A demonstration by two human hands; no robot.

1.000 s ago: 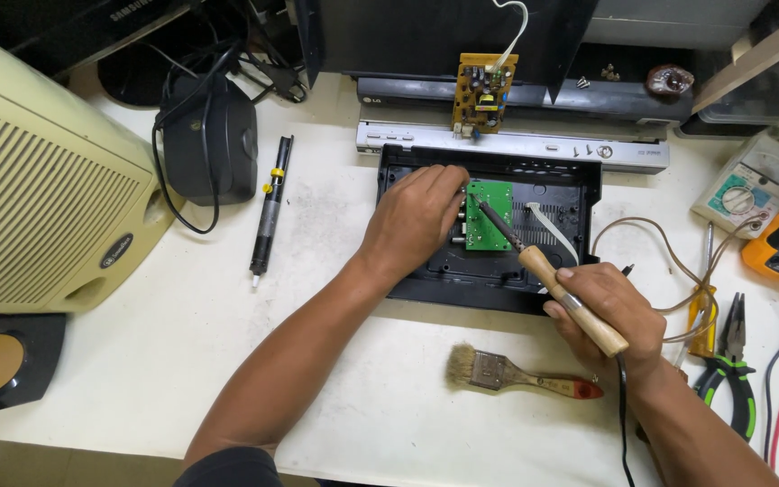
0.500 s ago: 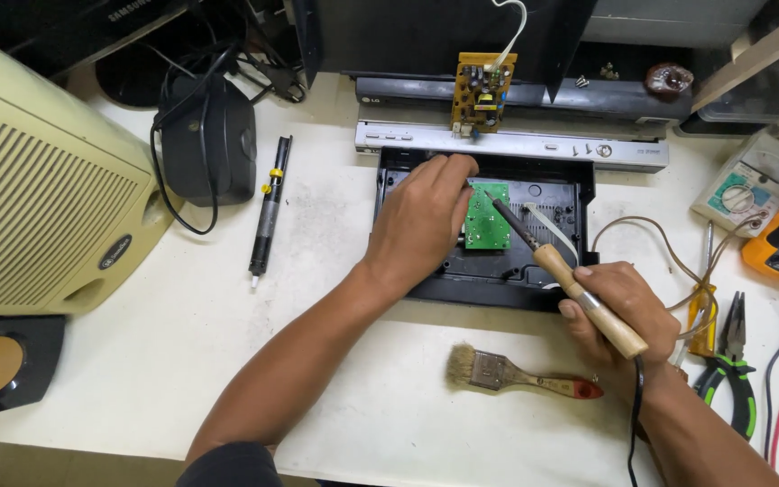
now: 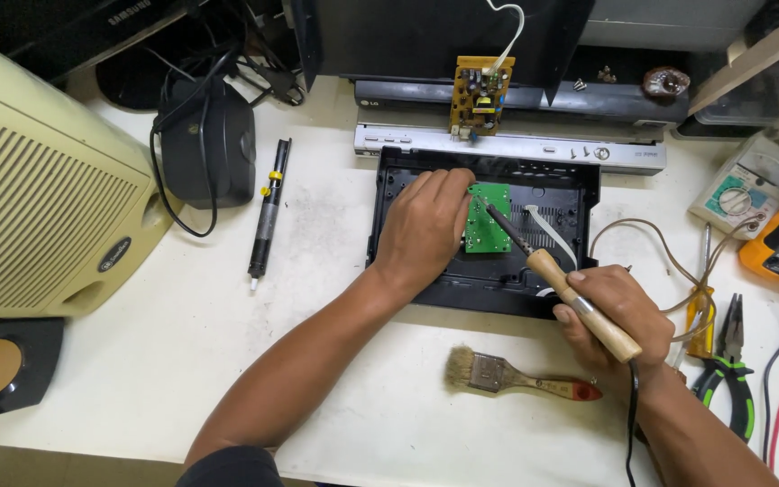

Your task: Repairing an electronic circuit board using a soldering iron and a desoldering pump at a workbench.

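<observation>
Nearest us, our right hand grips a wooden-handled soldering iron, its tip on the small green circuit board inside the open black player chassis. Our left hand lies curled and empty-looking beside the board. Beyond, the white bench carries a paintbrush, green-handled pliers, a desoldering pump and a cream speaker.

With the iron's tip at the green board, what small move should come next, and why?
Probably ease the soldering iron tip down onto the green circuit board: the right hand aims it there, while the left hand steadies the board in the black case.
</observation>
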